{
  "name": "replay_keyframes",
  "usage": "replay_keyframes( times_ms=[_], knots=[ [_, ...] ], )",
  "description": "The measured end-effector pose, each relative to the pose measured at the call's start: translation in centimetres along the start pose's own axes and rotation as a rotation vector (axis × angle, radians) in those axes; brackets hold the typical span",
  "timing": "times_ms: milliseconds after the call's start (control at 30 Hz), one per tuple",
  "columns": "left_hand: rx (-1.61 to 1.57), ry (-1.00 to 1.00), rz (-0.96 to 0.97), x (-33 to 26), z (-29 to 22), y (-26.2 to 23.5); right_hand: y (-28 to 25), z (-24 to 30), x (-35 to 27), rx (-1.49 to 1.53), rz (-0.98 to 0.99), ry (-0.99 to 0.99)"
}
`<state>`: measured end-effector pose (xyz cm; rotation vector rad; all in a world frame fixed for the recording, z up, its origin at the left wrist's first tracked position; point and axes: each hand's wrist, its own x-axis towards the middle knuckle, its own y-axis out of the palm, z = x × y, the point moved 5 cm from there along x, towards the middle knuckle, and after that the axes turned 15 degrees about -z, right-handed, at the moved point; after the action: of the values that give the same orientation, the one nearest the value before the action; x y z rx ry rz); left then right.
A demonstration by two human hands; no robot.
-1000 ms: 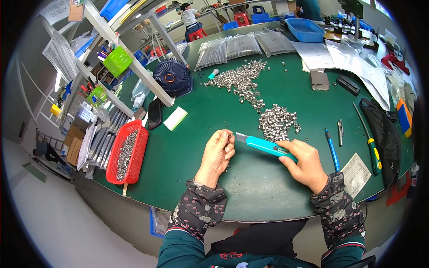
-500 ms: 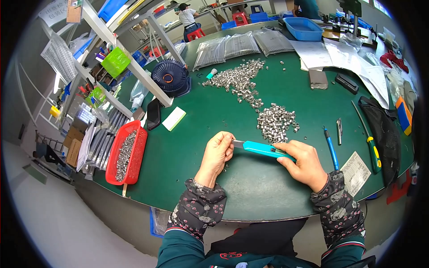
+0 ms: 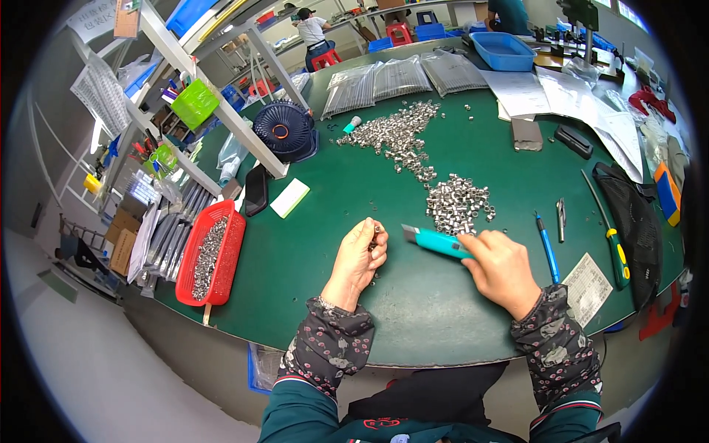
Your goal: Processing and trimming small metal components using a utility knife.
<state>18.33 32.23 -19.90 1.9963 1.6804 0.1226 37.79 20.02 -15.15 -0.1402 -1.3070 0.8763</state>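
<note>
In the head view, the knife [image 3: 443, 244] has drawn back to the right: half a second ago its blade [image 3: 410, 234] met the left fingertips, and now a small gap parts them. A small metal ring [image 3: 377, 229] sits at the tips of the left hand's [image 3: 353, 260] thumb and forefinger, which are pinched on it; the other fingers curl toward the palm, and whether they hold more rings I cannot tell. The right hand [image 3: 505, 273] grips the teal handle between thumb and fingers, the blade pointing left. Both forearms rise from the lower edge in flowered sleeves [image 3: 336, 338], the left palm turned inward, the right hand back-up over the green table [image 3: 436, 325]. A pile of rings [image 3: 456, 204] lies just beyond the knife.
</note>
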Motion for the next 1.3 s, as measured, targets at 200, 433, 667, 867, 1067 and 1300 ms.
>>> replay_keyframes(
  times_ms=[200, 433, 667, 867, 1067, 1300],
  knots=[
    [0.017, 0.093, 0.020, 0.2, -0.4, 0.0, -0.5, -0.1, 0.3, 0.097, -0.050, 0.071],
    [-0.049, 0.077, 0.035, 0.0, -0.4, 0.0, -0.2, -0.5, 0.3, 0.289, -0.017, 0.211],
    [-0.074, 0.061, 0.102, 0.2, -0.1, -0.1, -0.1, -0.5, 0.2, 0.370, 0.029, 0.283],
    [-0.074, 0.029, 0.088, -0.1, 0.0, 0.5, 0.4, -0.7, -0.2, 0.361, 0.071, 0.287],
    [-0.027, 0.052, 0.083, -0.1, 0.0, 0.2, 0.2, -0.5, 0.1, 0.339, 0.087, 0.305],
    [-0.020, 0.031, 0.088, 0.2, 0.4, 0.1, 0.0, -0.4, 0.1, 0.299, 0.045, 0.240]
  ],
)
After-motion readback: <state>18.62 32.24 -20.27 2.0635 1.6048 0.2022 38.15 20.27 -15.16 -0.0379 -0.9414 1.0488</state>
